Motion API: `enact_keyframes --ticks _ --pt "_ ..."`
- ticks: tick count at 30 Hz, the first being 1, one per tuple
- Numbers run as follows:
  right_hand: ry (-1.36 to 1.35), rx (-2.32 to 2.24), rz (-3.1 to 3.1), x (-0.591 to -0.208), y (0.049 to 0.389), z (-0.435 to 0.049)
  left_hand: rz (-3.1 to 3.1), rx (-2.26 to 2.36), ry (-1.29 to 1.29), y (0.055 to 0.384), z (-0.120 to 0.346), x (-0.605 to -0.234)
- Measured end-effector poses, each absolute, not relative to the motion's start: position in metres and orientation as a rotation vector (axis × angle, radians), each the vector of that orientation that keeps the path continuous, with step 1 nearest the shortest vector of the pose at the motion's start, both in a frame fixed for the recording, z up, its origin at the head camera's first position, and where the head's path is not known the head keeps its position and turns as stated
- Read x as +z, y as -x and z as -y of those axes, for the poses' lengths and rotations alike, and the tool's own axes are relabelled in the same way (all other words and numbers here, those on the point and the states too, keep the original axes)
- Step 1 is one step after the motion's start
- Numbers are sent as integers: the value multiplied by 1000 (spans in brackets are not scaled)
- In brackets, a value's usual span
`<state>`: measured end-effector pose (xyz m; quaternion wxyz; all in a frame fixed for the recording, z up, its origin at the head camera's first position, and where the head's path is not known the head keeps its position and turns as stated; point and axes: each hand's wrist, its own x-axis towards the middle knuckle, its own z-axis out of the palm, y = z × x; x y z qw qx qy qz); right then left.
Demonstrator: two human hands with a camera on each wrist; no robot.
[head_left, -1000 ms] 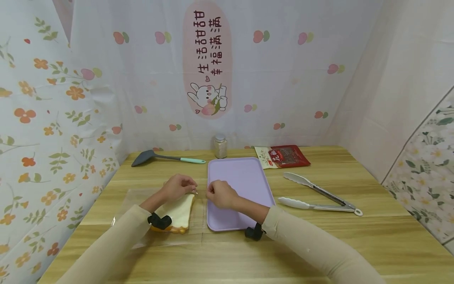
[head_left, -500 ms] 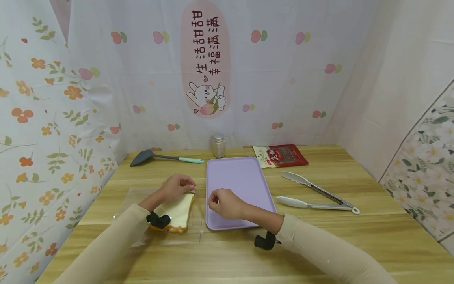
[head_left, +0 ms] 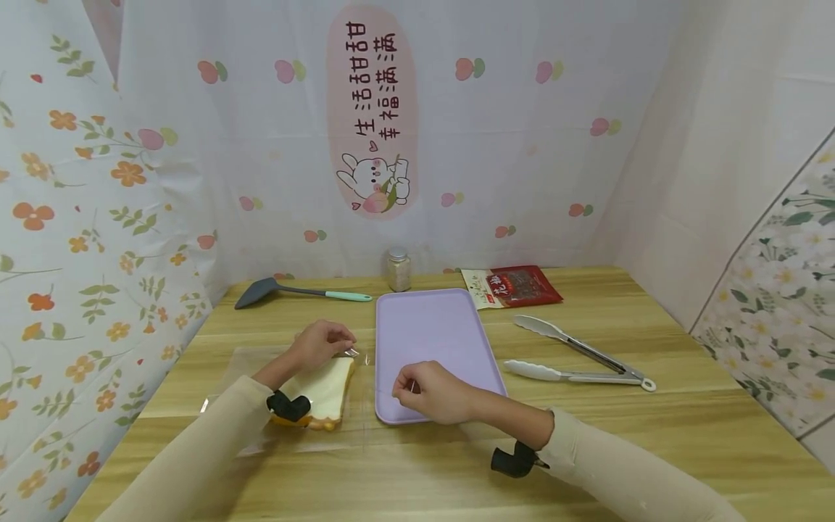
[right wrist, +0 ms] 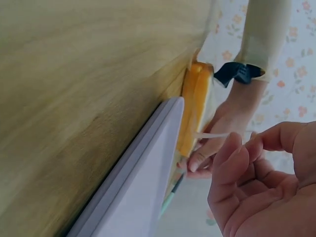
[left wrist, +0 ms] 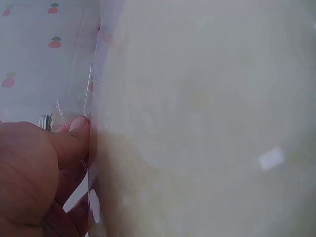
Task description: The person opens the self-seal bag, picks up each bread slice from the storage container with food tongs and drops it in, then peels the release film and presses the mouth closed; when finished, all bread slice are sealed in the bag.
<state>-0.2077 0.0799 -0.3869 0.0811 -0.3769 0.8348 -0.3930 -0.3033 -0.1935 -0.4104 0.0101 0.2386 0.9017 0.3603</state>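
Only its wrist view plainly showed the strip (right wrist: 212, 135) the right hand (head_left: 442, 394) pinched. That hand had shifted rightward; the left hand (head_left: 317, 345) pinched film (left wrist: 94, 94).

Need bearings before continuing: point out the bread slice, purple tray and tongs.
Bread slice (head_left: 329, 386): head view, on its pale upper face.
Purple tray (head_left: 433, 326): head view, on its bare floor.
Tongs (head_left: 590, 378): head view, on the nearer metal arm.

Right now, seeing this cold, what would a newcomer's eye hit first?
Probably the lilac tray mid-table, its near end overlapped in the head view by the right hand, which pinches a thin pale strip. Next, the pink bunny panel on the curtain behind. Then the orange-edged bread slice left of the tray, clear plastic spreading past its edges, pinched by the left hand.
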Motion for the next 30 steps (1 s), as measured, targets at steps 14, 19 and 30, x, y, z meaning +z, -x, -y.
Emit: enact_keyframes --ticks 14,19,30 --pt "1162 -1309 -2440 -383 186 -109 -2843 1123 -752 305 195 -410" --pt "1183 -1327 -2388 -379 178 -118 -2841 1137 -747 305 195 -410" --pt "1388 -1353 -2344 -363 158 -135 -2847 1132 -750 307 196 -411"
